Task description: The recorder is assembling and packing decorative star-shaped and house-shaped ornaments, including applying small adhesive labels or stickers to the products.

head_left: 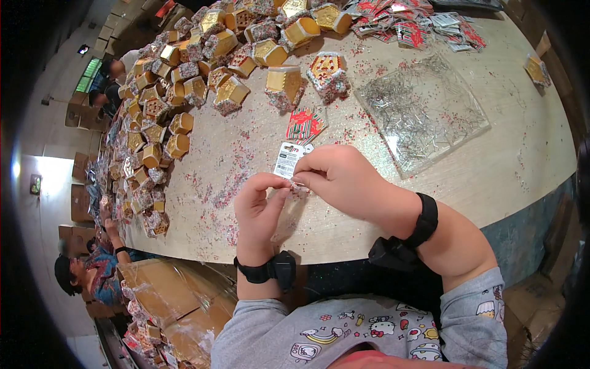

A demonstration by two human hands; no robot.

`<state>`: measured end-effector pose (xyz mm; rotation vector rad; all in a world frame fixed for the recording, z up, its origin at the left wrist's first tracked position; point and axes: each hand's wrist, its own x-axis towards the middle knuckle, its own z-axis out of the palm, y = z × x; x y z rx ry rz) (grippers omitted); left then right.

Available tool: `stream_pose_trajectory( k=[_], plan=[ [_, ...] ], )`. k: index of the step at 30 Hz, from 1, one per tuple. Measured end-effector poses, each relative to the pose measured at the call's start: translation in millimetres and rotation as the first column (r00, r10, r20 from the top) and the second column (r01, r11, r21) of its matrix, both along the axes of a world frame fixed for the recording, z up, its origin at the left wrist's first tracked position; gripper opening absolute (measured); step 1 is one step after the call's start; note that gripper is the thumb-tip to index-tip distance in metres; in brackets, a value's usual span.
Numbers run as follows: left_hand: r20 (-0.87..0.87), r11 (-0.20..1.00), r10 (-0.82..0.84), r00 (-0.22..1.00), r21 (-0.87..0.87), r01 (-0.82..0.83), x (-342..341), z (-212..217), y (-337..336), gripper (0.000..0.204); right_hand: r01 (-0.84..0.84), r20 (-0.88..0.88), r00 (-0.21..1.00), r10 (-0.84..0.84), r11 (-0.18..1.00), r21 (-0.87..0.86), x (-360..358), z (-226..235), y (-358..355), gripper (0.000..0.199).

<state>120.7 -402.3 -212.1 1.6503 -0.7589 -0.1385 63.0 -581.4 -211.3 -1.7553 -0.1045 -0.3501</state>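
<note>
A small white hang tag (287, 158) with a printed back stands between my two hands over the table. My right hand (342, 178) is closed in a pinch at the tag's lower right edge. Thumb and forefinger of my left hand (259, 203) come together just below the tag's lower corner; what they pinch is too small to make out. The two sets of fingertips nearly meet. Just beyond the tag lies a red and green striped card (305, 124). Farther off, two house-shaped ornaments, one gold-sided (284, 86) and one sprinkle-covered (327, 75), sit side by side.
A clear shallow tray (458, 132) of thin metal pins lies to the right. Many gold ornaments (230, 93) crowd the far left, and red cards (410, 34) are piled at the back. Red and white beads litter the table (203, 237). Other people work at the left.
</note>
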Motion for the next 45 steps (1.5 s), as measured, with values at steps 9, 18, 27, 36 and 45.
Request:
stream_pose_trajectory(
  k=[9,18,27,36,45],
  plan=[
    [0.32,0.998,-0.051,0.946,-0.007,0.056,3.4,1.0,3.8,0.012,-0.079,-0.212,0.96,0.183,0.903,0.423,-1.9,6.1,2.4,0.015],
    [0.404,0.997,-0.08,0.911,0.025,0.076,1.5,4.6,4.0,0.012,-0.147,-0.376,0.808,0.453,0.774,0.616,-2.9,14.8,1.3,0.013],
    [0.229,0.992,-0.099,0.968,-0.053,0.114,0.0,5.8,-1.7,0.019,-0.341,-0.146,0.92,0.364,0.927,0.158,-6.4,3.8,5.6,0.013],
    [0.297,0.987,-0.08,0.952,-0.111,0.117,2.1,3.8,0.4,0.015,-0.291,-0.358,0.78,0.513,0.804,0.518,-7.2,15.7,-0.7,0.016],
    [0.497,0.984,-0.162,0.853,0.149,0.1,6.0,26.6,1.8,0.014,-0.287,-0.393,0.779,0.488,0.835,0.469,-3.4,14.6,-4.3,0.017]
  ],
)
